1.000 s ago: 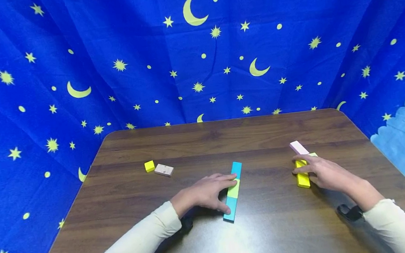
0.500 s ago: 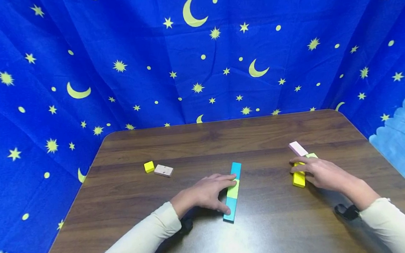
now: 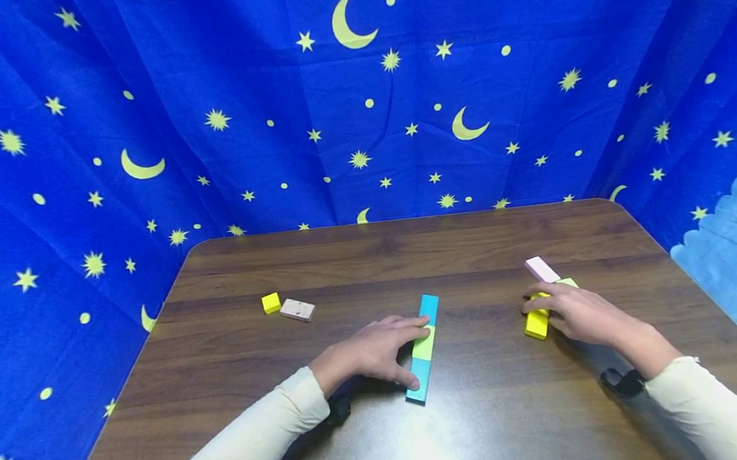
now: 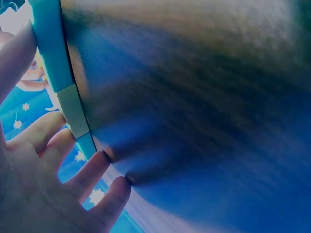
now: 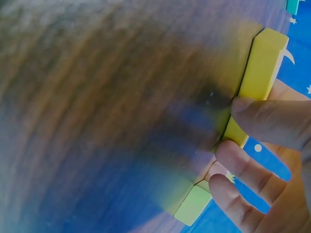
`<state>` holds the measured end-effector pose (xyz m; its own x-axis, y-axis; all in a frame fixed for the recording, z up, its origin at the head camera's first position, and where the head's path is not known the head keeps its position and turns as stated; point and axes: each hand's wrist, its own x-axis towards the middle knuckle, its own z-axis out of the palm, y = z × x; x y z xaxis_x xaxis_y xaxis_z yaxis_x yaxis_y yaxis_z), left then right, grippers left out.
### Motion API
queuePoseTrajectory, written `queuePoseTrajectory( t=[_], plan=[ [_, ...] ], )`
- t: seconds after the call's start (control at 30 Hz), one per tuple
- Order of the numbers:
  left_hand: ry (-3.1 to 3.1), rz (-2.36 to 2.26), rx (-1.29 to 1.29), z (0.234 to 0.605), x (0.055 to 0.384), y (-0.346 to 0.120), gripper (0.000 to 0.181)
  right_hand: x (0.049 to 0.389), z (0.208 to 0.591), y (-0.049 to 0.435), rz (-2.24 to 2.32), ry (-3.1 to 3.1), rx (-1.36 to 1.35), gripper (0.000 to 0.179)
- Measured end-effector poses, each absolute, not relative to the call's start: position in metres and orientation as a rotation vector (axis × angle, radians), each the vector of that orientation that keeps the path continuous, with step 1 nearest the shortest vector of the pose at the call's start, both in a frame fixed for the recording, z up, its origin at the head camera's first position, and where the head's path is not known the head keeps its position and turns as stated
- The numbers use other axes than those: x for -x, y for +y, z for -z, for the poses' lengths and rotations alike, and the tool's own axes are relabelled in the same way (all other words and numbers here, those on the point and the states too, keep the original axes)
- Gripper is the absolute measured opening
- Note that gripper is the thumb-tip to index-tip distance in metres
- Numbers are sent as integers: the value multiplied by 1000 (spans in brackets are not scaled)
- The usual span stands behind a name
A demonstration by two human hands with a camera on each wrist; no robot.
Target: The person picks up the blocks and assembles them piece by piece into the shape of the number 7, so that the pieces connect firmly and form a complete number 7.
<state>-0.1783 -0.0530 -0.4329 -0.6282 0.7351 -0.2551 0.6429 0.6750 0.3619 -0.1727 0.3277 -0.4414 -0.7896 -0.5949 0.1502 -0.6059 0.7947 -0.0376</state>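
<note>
Near the table's middle lies a straight row of blocks: a pale green block point(image 3: 423, 347) between a near blue block point(image 3: 421, 374) and a far blue block point(image 3: 428, 306). My left hand point(image 3: 376, 351) rests along this row's left side, thumb on the near blue block, fingers extended and touching farther up. To the right, my right hand point(image 3: 586, 316) grips a long yellow block point(image 3: 537, 327) between thumb and fingers, low at the table. Just beyond that hand sit a pale pink block point(image 3: 542, 269) and another pale green block point(image 5: 193, 205), partly covered by the fingers in the head view.
A small yellow cube point(image 3: 271, 303) and a speckled pale block point(image 3: 298, 309) lie at the left of the brown wooden table point(image 3: 345, 262). Blue curtains point(image 3: 261, 85) with moons and stars hang behind the table and along its sides.
My right hand has slid the yellow block a short way left, toward the blue and green row, turning it slightly. The left hand and its row have stayed put.
</note>
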Motion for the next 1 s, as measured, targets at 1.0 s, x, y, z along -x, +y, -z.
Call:
queuePoseTrajectory(
  t=[1.0],
  plan=[
    [2493,-347,-1077,431,178,-54,82,230,402,265,-85,-2969,-1076,40]
  ],
)
